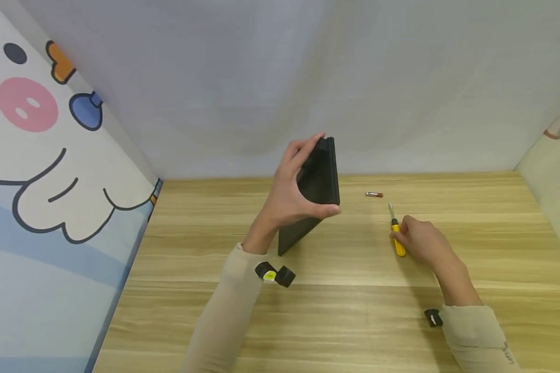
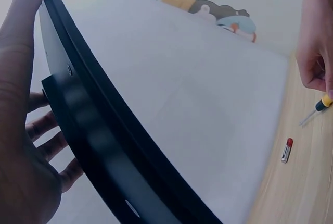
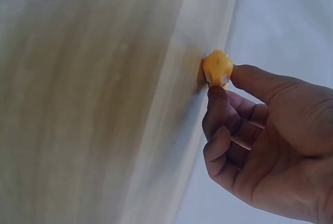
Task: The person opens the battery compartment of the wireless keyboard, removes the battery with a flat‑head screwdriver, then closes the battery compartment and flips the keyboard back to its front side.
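Observation:
My left hand (image 1: 285,199) grips a flat black rectangular panel (image 1: 318,178) by its edges, thumb on the near side and fingers on the far side. The panel stands tilted on edge; its narrow side, with small holes and a groove, shows in the left wrist view. Over to the right, my right hand (image 1: 427,241) pinches the yellow handle of a screwdriver (image 1: 399,248) between thumb and finger. The shaft points away toward the back wall. In the right wrist view only the handle's end (image 3: 217,66) is visible.
A small battery (image 1: 374,195) with a red end lies on the wooden table (image 1: 345,321), beyond the screwdriver's tip. A pale cloth wall (image 1: 242,93) rises behind the table, and a cartoon-printed panel (image 1: 74,181) stands along the left edge.

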The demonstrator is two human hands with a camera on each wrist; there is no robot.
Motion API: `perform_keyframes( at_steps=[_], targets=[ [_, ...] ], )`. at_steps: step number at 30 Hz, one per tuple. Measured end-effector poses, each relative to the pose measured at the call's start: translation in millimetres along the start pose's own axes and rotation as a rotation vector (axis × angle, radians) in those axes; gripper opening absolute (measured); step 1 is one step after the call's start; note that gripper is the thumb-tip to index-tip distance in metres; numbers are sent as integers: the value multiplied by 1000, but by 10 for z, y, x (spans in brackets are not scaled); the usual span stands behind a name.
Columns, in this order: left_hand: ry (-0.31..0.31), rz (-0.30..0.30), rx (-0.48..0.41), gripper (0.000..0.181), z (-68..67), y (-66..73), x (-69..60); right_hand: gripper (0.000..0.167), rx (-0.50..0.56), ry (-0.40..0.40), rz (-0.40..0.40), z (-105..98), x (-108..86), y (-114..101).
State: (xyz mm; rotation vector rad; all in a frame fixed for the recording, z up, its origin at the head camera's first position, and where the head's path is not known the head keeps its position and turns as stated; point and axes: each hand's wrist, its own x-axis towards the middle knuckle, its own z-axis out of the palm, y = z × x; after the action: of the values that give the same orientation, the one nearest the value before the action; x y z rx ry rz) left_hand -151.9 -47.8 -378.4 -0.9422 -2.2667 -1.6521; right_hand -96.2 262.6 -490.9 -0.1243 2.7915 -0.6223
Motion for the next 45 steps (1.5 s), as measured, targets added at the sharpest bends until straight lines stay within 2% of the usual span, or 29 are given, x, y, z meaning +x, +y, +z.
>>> perform_keyframes(
  at_steps=[5, 12, 29, 39, 45],
  targets=[
    [52, 39, -36, 136, -51, -7, -28, 30, 15, -16, 19, 17, -3, 25],
    [116, 62, -175, 139, -117, -29, -71, 30, 28, -13, 24, 39, 28, 51],
    [197, 94, -340, 138, -137, -96, -212, 31, 46, -27, 43, 60, 8, 68],
    [238, 85, -381, 140, -166, -115, -249, 33, 52, -16, 12, 15, 33, 79],
    [244, 82, -383, 139, -159, -108, -231, 39, 28, 41, 26, -65, 52, 14]
  ],
)
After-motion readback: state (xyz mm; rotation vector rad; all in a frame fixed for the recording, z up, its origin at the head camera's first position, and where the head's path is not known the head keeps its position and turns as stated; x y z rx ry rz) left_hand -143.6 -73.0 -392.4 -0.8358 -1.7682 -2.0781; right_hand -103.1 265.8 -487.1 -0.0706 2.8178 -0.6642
